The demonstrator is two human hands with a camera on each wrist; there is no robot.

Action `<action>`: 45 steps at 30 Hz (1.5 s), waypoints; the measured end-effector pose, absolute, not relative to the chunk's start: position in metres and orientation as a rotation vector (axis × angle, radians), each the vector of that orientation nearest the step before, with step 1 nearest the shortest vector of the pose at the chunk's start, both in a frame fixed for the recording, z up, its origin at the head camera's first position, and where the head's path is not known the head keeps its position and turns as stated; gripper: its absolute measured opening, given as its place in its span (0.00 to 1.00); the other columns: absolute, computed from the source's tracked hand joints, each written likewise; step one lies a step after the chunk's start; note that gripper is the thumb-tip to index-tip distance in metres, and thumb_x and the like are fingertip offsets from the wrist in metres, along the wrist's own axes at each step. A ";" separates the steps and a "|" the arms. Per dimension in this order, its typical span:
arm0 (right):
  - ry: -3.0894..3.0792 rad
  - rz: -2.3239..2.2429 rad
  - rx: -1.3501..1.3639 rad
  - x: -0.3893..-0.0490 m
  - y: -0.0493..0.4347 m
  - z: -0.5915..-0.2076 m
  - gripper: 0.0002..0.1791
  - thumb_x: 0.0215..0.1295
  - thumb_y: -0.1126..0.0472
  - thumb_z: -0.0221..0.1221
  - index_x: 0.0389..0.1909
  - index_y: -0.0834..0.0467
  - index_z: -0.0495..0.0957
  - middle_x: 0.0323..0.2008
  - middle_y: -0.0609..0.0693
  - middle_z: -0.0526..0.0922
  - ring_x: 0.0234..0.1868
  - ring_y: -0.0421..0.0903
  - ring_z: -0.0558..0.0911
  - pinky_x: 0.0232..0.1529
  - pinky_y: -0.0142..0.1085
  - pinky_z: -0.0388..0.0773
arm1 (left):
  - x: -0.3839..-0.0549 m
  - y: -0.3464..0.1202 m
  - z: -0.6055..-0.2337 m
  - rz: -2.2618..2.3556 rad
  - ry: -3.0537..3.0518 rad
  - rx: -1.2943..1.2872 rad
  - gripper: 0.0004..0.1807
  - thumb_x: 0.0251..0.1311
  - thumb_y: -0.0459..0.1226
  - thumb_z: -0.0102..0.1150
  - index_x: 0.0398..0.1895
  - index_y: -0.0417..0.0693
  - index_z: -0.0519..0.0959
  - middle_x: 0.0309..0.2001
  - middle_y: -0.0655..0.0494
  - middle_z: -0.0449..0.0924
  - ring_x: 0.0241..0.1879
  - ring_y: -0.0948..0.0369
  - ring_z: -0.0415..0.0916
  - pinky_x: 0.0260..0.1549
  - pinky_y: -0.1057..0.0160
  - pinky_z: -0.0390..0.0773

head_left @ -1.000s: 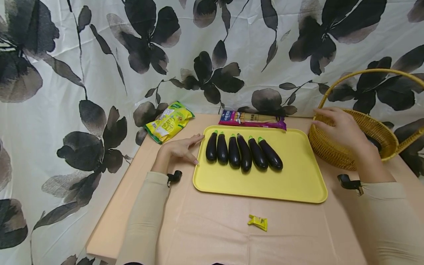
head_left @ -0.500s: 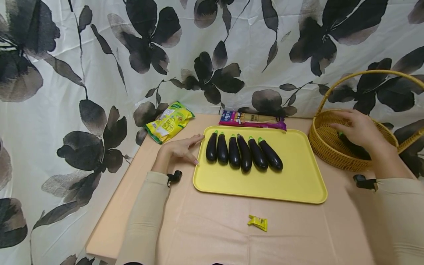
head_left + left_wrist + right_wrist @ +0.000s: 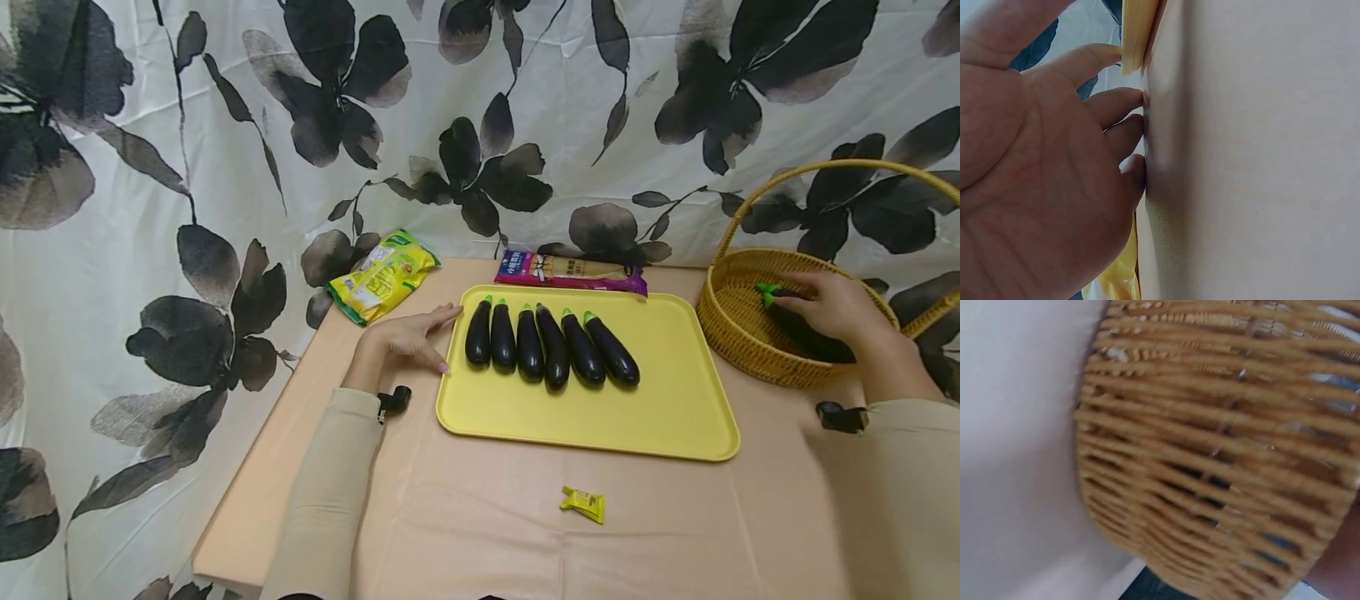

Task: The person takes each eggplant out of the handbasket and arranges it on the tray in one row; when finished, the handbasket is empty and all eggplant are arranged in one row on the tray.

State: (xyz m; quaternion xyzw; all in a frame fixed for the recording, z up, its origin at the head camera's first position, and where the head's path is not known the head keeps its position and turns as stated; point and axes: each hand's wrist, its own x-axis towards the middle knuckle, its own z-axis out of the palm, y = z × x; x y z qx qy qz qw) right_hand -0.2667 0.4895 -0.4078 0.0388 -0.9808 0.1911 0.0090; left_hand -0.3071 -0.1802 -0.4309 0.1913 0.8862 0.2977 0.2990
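Note:
My right hand point(image 3: 843, 308) reaches into the yellow wicker basket point(image 3: 738, 346), with thumb and fingers around the upper part of a dark eggplant point(image 3: 802, 332). That eggplant's green stem end points away to the left, and the hand covers part of its body. Several more eggplants point(image 3: 555, 346) lie side by side in a row on the yellow tray point(image 3: 675, 408), stems toward the back. At the tray's left edge rests my left hand point(image 3: 405, 340), thumb and forefinger spread against the rim. In the left wrist view, its other fingers point(image 3: 1125, 134) reach down to the tabletop.
A yellow-green snack bag point(image 3: 384, 277) lies at the back left of the table. Behind the tray is a purple packet point(image 3: 572, 272). A small yellow wrapped piece point(image 3: 583, 505) lies in front of the tray. The basket's tall handle point(image 3: 840, 164) arches over the right hand.
My right hand has moved from the basket's left rim to the right, down onto the eggplant inside, whose stem end has shifted slightly. The left hand and tray have stayed put.

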 end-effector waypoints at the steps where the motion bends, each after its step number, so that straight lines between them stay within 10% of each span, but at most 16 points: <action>1: -3.075 0.599 0.113 -0.266 0.492 -0.409 0.34 0.81 0.50 0.53 0.74 0.70 0.63 0.60 0.84 0.71 0.55 0.79 0.73 0.54 0.74 0.68 | -0.307 -0.180 -0.431 0.788 2.354 0.512 0.70 0.42 0.52 0.85 0.86 0.68 0.46 0.86 0.62 0.32 0.85 0.58 0.26 0.83 0.45 0.34; 16: -3.160 0.625 0.040 -0.260 0.501 -0.423 0.26 0.79 0.58 0.54 0.69 0.71 0.69 0.59 0.84 0.71 0.58 0.82 0.69 0.56 0.76 0.66 | -0.308 -0.181 -0.431 0.803 2.342 0.511 0.71 0.42 0.51 0.86 0.86 0.67 0.46 0.87 0.61 0.31 0.85 0.57 0.26 0.83 0.45 0.34; 45: -3.158 0.819 -0.037 -0.260 0.485 -0.419 0.34 0.81 0.44 0.51 0.72 0.68 0.68 0.68 0.83 0.62 0.65 0.81 0.64 0.63 0.76 0.62 | -0.308 -0.183 -0.433 0.776 2.363 0.522 0.70 0.42 0.54 0.85 0.85 0.69 0.46 0.86 0.63 0.32 0.85 0.58 0.26 0.83 0.46 0.34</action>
